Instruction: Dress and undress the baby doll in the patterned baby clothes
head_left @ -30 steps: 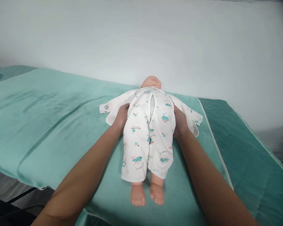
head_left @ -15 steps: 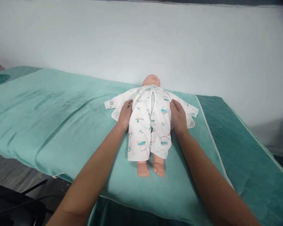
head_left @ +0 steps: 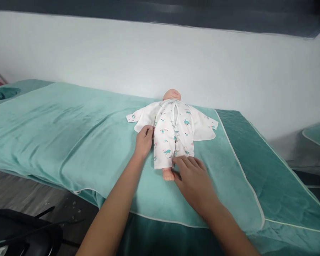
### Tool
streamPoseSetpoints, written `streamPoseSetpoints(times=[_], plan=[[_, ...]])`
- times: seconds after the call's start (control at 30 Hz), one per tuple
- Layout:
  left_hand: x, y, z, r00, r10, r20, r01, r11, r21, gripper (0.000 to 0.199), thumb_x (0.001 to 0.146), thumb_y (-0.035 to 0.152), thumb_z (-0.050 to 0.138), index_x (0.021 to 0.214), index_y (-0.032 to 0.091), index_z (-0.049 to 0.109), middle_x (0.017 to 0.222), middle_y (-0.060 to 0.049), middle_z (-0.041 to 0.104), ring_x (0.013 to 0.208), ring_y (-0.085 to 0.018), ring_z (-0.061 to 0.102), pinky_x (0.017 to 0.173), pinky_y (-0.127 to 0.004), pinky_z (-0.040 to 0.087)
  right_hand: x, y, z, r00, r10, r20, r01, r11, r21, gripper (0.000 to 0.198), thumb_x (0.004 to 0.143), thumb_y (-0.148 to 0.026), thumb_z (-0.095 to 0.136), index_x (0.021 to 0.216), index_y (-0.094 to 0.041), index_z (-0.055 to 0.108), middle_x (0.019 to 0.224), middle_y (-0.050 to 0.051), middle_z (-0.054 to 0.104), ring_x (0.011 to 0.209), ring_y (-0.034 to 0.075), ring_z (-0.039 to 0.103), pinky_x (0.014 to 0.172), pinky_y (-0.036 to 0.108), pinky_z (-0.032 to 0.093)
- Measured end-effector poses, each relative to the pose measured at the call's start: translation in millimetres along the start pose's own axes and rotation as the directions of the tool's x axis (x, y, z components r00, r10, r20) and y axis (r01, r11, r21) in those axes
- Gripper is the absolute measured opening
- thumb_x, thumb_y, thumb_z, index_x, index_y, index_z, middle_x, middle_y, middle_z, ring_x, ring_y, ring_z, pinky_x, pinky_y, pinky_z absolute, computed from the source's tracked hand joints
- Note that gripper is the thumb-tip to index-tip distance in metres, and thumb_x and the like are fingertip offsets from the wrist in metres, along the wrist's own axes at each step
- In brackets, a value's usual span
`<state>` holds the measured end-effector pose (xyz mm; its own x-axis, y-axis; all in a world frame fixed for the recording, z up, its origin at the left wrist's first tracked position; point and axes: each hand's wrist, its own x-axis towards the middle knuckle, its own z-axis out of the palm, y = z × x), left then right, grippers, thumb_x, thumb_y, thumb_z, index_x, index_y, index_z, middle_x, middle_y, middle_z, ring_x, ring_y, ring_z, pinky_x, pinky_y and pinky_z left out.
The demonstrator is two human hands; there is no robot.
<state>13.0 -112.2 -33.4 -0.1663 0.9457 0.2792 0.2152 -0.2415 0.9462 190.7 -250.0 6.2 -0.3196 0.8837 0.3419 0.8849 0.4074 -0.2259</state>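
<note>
A baby doll (head_left: pixel 172 94) lies on its back, its head by the wall, in a white printed top (head_left: pixel 204 128) spread out at both sides and matching trousers (head_left: pixel 164 142). My left hand (head_left: pixel 144 141) is closed at the trousers' left side, thumb and fingers pinched at the fabric by the hip. Over the cuff of the right-hand trouser leg lies my right hand (head_left: pixel 194 179), fingers bent around it, hiding the cuff and that foot. The other bare foot (head_left: pixel 168 174) shows below its cuff.
A light green blanket (head_left: pixel 90 142) covers much of the bed, with a darker green cover (head_left: pixel 266 156) at the right. Behind stands a white wall (head_left: pixel 122 60). A black chair (head_left: pixel 24 231) is at the lower left.
My right hand has moved from the doll's hip down to the trouser cuff and foot. My left hand stays beside the trousers, slightly lower. The view has tilted up.
</note>
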Motion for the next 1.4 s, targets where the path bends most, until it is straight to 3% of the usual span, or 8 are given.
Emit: streamPoseSetpoints(times=[0.27, 0.43, 0.63, 0.73, 0.83, 1.0, 1.2, 1.4], plan=[[0, 0, -2, 0.999, 0.032, 0.019, -0.033, 0.999, 0.041, 0.023, 0.092, 0.033, 0.046, 0.082, 0.019, 0.062, 0.080, 0.000, 0.062, 0.077, -0.015, 0.053, 0.070, -0.025, 0.041, 8, 0, 19, 0.991, -0.023, -0.132, 0.022, 1.000, -0.006, 0.013, 0.089, -0.009, 0.054, 0.092, -0.020, 0.060, 0.090, 0.003, 0.068, 0.091, 0.022, 0.060, 0.091, 0.042, 0.037], [1, -2, 0, 1.000, -0.005, 0.029, 0.007, 0.998, -0.069, 0.023, 0.091, 0.035, 0.048, 0.084, 0.019, 0.063, 0.079, 0.000, 0.062, 0.074, -0.014, 0.055, 0.070, -0.026, 0.045, 1, -3, 3, 0.981, -0.112, -0.159, 0.140, 0.974, 0.177, 0.013, 0.084, -0.007, 0.056, 0.085, -0.020, 0.055, 0.084, 0.001, 0.063, 0.085, 0.019, 0.056, 0.086, 0.038, 0.040], [2, -1, -1, 0.998, -0.036, 0.044, 0.042, 0.989, -0.143, 0.022, 0.090, 0.035, 0.050, 0.087, 0.020, 0.065, 0.080, -0.001, 0.064, 0.075, -0.015, 0.059, 0.073, -0.027, 0.049, -12, -11, -14, 0.971, -0.184, -0.154, 0.214, 0.955, 0.208, 0.017, 0.085, -0.004, 0.053, 0.092, -0.020, 0.056, 0.089, 0.002, 0.063, 0.089, 0.020, 0.055, 0.091, 0.041, 0.041], [2, 0, -1, 0.998, -0.042, 0.041, 0.047, 0.990, -0.131, 0.021, 0.090, 0.035, 0.050, 0.085, 0.020, 0.065, 0.079, -0.001, 0.064, 0.075, -0.015, 0.059, 0.073, -0.027, 0.049, -21, 2, -10, 0.975, -0.108, -0.196, 0.166, 0.938, 0.306, 0.019, 0.090, -0.008, 0.052, 0.101, -0.022, 0.057, 0.101, 0.004, 0.063, 0.097, 0.019, 0.056, 0.088, 0.038, 0.045], [3, -2, -1, 0.998, -0.039, 0.045, 0.044, 0.991, -0.123, 0.021, 0.090, 0.036, 0.050, 0.086, 0.021, 0.064, 0.079, -0.001, 0.063, 0.075, -0.015, 0.059, 0.072, -0.027, 0.049, -32, 22, 2, 0.959, 0.101, -0.265, -0.001, 0.936, 0.352, 0.025, 0.091, -0.009, 0.049, 0.110, -0.023, 0.056, 0.111, 0.007, 0.060, 0.105, 0.020, 0.056, 0.088, 0.037, 0.047], [5, -5, 1, 0.998, -0.024, 0.051, 0.027, 0.998, -0.057, 0.022, 0.090, 0.038, 0.050, 0.085, 0.021, 0.063, 0.079, 0.000, 0.062, 0.074, -0.015, 0.056, 0.070, -0.026, 0.047, -36, 43, 28, 0.945, 0.276, -0.177, -0.208, 0.922, 0.325, 0.030, 0.087, -0.015, 0.055, 0.116, -0.021, 0.055, 0.117, 0.010, 0.059, 0.109, 0.025, 0.055, 0.092, 0.042, 0.048], [4, -3, 1, 0.999, -0.022, 0.050, 0.024, 0.998, -0.051, 0.021, 0.089, 0.037, 0.051, 0.084, 0.021, 0.063, 0.079, 0.000, 0.062, 0.073, -0.014, 0.056, 0.070, -0.026, 0.047, -17, 47, 35, 0.943, 0.262, -0.206, -0.173, 0.913, 0.368, 0.015, 0.092, -0.017, 0.048, 0.102, -0.020, 0.059, 0.104, 0.008, 0.062, 0.097, 0.022, 0.057, 0.083, 0.039, 0.048], [4, -2, 1, 0.998, -0.029, 0.048, 0.032, 0.998, -0.056, 0.021, 0.088, 0.037, 0.051, 0.082, 0.020, 0.062, 0.078, 0.000, 0.061, 0.072, -0.014, 0.056, 0.069, -0.026, 0.047, -23, 30, -1, 0.953, 0.151, -0.261, -0.006, 0.875, 0.484, 0.005, 0.090, -0.017, 0.056, 0.092, -0.022, 0.054, 0.087, 0.003, 0.059, 0.080, 0.016, 0.056, 0.070, 0.030, 0.045]])
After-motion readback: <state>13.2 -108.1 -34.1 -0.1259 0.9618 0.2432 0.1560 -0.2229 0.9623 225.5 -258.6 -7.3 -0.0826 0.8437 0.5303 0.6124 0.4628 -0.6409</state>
